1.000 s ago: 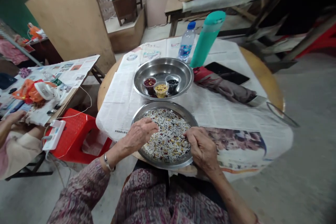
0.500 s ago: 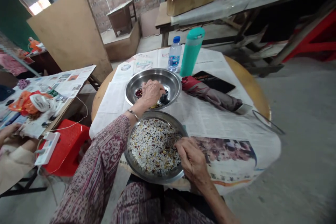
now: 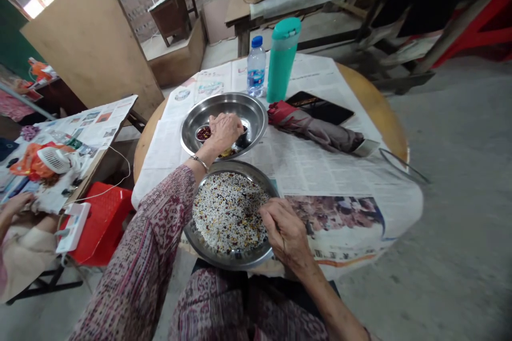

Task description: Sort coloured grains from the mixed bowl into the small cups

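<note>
The near steel basin (image 3: 244, 262) holds white grains mixed with dark, red and yellow ones (image 3: 228, 213). At its right rim is my right hand (image 3: 286, 229), fingers curled closed; anything between the fingertips is hidden. My left hand (image 3: 226, 130) reaches over the far steel basin (image 3: 256, 109), its fingers bent down and closed, and I cannot make out what they hold. Beside that hand, inside the far basin, a small cup of dark red beans (image 3: 204, 133) shows. A dark cup and some yellow grains are partly covered by the hand.
Newspaper (image 3: 320, 170) covers the round table. Behind the basins stand a water bottle (image 3: 256, 66) and a teal bottle (image 3: 283, 61). A folded umbrella (image 3: 316, 128) and a black tablet (image 3: 322, 107) lie to the right. At far left, another person's hand (image 3: 18, 205) rests by a cluttered table.
The view has shifted, so the table sits slightly higher and further left. My left hand stays over the far basin, and my right hand remains at the near basin's rim.
</note>
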`<state>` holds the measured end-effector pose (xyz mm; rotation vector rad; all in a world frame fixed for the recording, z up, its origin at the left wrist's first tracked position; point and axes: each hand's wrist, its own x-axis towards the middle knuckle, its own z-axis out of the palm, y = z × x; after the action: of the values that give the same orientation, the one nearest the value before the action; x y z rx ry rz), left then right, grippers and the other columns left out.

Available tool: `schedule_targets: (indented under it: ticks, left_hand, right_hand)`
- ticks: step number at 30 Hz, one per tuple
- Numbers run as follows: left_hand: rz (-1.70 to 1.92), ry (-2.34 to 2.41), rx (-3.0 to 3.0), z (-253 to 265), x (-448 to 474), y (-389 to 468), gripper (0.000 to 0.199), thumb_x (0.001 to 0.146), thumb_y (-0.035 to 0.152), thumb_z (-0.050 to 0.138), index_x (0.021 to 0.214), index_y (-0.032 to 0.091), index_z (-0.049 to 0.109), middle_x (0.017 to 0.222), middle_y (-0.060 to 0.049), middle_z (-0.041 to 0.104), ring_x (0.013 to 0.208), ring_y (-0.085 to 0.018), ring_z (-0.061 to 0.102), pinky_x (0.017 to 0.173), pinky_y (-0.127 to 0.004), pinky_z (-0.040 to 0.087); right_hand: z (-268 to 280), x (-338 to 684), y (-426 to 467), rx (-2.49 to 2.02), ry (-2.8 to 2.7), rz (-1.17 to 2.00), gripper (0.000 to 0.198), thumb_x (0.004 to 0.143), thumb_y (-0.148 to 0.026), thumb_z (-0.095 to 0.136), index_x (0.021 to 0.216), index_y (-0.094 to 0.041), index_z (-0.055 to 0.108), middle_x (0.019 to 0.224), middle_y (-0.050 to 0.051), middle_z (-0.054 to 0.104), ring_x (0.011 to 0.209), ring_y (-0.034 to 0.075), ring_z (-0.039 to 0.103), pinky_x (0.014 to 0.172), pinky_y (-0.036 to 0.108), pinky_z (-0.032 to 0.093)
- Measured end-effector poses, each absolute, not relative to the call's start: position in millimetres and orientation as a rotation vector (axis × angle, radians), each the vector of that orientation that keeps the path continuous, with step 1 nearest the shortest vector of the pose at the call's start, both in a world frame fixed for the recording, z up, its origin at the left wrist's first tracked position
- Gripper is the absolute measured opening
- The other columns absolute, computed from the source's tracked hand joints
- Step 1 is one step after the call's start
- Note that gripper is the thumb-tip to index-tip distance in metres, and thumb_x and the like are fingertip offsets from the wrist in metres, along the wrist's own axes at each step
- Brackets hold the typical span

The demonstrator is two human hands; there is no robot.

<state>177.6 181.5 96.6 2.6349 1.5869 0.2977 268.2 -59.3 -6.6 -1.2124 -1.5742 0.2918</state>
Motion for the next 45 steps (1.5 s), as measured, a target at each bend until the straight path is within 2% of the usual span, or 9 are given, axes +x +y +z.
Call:
schedule_targets:
  ticks: [4, 8, 12, 17, 22, 31, 39, 42, 45]
  left_hand:
    - [0.393, 1.545, 2.656, 99, 173, 178, 0.018, 0.09, 0.017, 0.06, 0.077, 0.011, 0.07, 0.086, -0.007, 0.069, 0.093, -0.02, 0.055, 0.096, -0.043, 0.034]
    - [0.515, 1.493, 2.71, 105, 158, 160, 0.016, 0.094, 0.024, 0.06, 0.084, 0.019, 0.071, 0.097, -0.005, 0.07, 0.096, -0.021, 0.056, 0.09, -0.039, 0.038]
    - [0.435, 1.38, 2.89, 106, 133, 119, 0.021, 0.1, 0.029, 0.052, 0.091, 0.023, 0.07, 0.099, -0.002, 0.07, 0.094, -0.018, 0.06, 0.086, -0.036, 0.04]
    - [0.337, 1.178, 3.07, 95, 103, 72, 0.023, 0.102, 0.028, 0.047, 0.098, 0.021, 0.068, 0.1, -0.004, 0.07, 0.097, -0.018, 0.061, 0.081, -0.034, 0.04]
    - [0.263, 1.217, 3.092, 90, 86, 54, 0.029, 0.104, 0.028, 0.041, 0.095, 0.02, 0.067, 0.097, -0.004, 0.069, 0.093, -0.019, 0.06, 0.081, -0.034, 0.039]
    - [-0.126, 0.925, 3.166, 76, 61, 25, 0.023, 0.101, 0.021, 0.045, 0.094, 0.017, 0.066, 0.101, -0.007, 0.067, 0.092, -0.02, 0.06, 0.079, -0.035, 0.039]
    - [-0.355, 0.502, 2.828, 57, 39, -3, 0.017, 0.098, 0.027, 0.054, 0.088, 0.022, 0.066, 0.096, 0.0, 0.068, 0.092, -0.014, 0.062, 0.071, -0.025, 0.043]
    - [-0.277, 0.71, 2.865, 53, 45, 9, 0.02, 0.101, 0.023, 0.047, 0.097, 0.02, 0.066, 0.101, -0.003, 0.066, 0.094, -0.016, 0.061, 0.075, -0.026, 0.046]
    - [-0.084, 1.146, 2.89, 51, 53, 17, 0.023, 0.102, 0.024, 0.044, 0.107, 0.018, 0.065, 0.113, -0.009, 0.061, 0.106, -0.021, 0.056, 0.084, -0.031, 0.048]
  right_hand:
    - [-6, 268, -59, -1.216, -1.582, 0.279, 0.02, 0.096, -0.016, 0.046, 0.08, -0.023, 0.057, 0.076, 0.002, 0.063, 0.081, 0.018, 0.059, 0.082, 0.035, 0.049]
    - [-6, 267, -58, -1.202, -1.575, 0.249, 0.02, 0.096, -0.015, 0.047, 0.079, -0.023, 0.056, 0.076, 0.003, 0.063, 0.081, 0.018, 0.058, 0.08, 0.034, 0.048]
    - [-9, 268, -58, -1.191, -1.572, 0.257, 0.019, 0.096, -0.016, 0.048, 0.08, -0.023, 0.056, 0.076, 0.002, 0.062, 0.08, 0.018, 0.057, 0.079, 0.033, 0.048]
    - [-15, 269, -60, -1.189, -1.568, 0.27, 0.016, 0.096, -0.018, 0.049, 0.083, -0.023, 0.058, 0.078, 0.003, 0.063, 0.082, 0.019, 0.058, 0.081, 0.034, 0.048]
    - [-21, 271, -61, -1.207, -1.583, 0.285, 0.018, 0.095, -0.021, 0.049, 0.082, -0.022, 0.061, 0.079, 0.003, 0.064, 0.083, 0.02, 0.06, 0.079, 0.034, 0.048]
    - [-24, 272, -61, -1.217, -1.569, 0.262, 0.021, 0.095, -0.024, 0.05, 0.08, -0.022, 0.063, 0.077, 0.003, 0.065, 0.08, 0.019, 0.061, 0.077, 0.034, 0.048]
    - [-21, 272, -62, -1.264, -1.559, 0.301, 0.022, 0.095, -0.027, 0.049, 0.079, -0.022, 0.064, 0.078, 0.004, 0.066, 0.082, 0.02, 0.061, 0.079, 0.035, 0.049]
    - [-21, 272, -63, -1.258, -1.571, 0.292, 0.024, 0.096, -0.028, 0.048, 0.079, -0.023, 0.064, 0.078, 0.004, 0.067, 0.081, 0.02, 0.062, 0.079, 0.035, 0.048]
    - [-21, 273, -63, -1.256, -1.593, 0.277, 0.025, 0.097, -0.028, 0.048, 0.077, -0.022, 0.063, 0.076, 0.004, 0.067, 0.079, 0.02, 0.062, 0.078, 0.035, 0.048]
